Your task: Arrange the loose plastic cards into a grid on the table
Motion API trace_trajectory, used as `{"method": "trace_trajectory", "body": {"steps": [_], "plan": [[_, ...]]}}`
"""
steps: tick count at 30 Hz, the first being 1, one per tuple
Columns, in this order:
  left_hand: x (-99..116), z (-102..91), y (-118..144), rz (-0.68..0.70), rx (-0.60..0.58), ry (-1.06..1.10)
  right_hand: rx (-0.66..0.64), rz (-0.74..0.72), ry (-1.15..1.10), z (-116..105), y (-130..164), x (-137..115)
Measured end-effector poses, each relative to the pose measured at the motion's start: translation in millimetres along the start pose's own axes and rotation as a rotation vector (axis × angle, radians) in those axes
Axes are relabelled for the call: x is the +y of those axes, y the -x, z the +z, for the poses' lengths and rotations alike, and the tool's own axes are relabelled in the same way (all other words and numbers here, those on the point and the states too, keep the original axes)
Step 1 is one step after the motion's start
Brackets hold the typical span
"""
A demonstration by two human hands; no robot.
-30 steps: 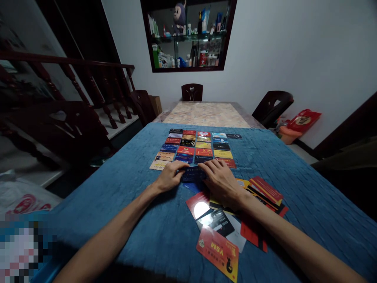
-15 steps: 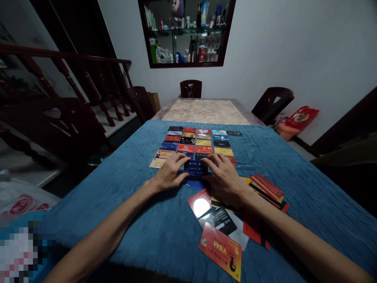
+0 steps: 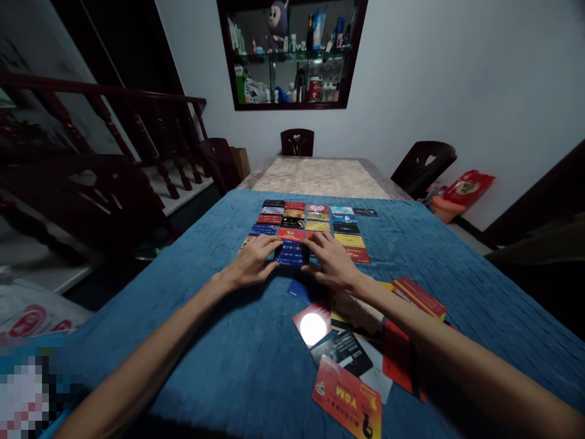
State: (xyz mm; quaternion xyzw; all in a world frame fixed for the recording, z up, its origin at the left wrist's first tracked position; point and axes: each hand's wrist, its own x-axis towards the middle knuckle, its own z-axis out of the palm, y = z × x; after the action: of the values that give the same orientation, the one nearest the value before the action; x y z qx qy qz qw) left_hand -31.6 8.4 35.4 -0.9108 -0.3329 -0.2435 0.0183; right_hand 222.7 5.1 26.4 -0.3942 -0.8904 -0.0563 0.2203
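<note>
Both my hands rest on a blue tablecloth (image 3: 205, 341), holding one dark blue card (image 3: 291, 255) flat between their fingertips. My left hand (image 3: 249, 263) pinches the card's left edge and my right hand (image 3: 332, 262) its right edge. The card lies at the near end of a grid of cards (image 3: 315, 222) laid face up in neat rows. A loose heap of cards (image 3: 361, 347) lies under my right forearm, with an orange card (image 3: 347, 399) nearest me and a blue card (image 3: 299, 291) just behind my hands.
Bare marble table top (image 3: 320, 177) shows beyond the cloth. Dark chairs stand at the far end (image 3: 297, 142), right (image 3: 427, 161) and left (image 3: 91, 195). A wall cabinet (image 3: 292, 55) holds bottles. Stair railing (image 3: 114, 122) runs on the left; a red bag (image 3: 468, 186) sits on the floor.
Both hands have slid the dark blue card away from me, up into the near row of the grid. The loose heap stays where it was.
</note>
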Motion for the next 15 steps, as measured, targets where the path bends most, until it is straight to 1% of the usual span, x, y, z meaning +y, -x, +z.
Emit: {"method": "trace_trajectory", "body": {"steps": [6,11,15], "plan": [[-30.3,-7.0,-2.4,-0.047,-0.002,0.004,-0.039,0.049,-0.022,9.1,-36.6,-3.1],[-57.8,-7.8,-4.6,-0.081,0.020,-0.022,-0.035,0.095,-0.070,21.2,-65.3,-2.7],[-79.3,-9.4,-7.4,-0.119,0.016,-0.044,-0.011,0.110,-0.097,32.4,-85.1,-1.3]]}}
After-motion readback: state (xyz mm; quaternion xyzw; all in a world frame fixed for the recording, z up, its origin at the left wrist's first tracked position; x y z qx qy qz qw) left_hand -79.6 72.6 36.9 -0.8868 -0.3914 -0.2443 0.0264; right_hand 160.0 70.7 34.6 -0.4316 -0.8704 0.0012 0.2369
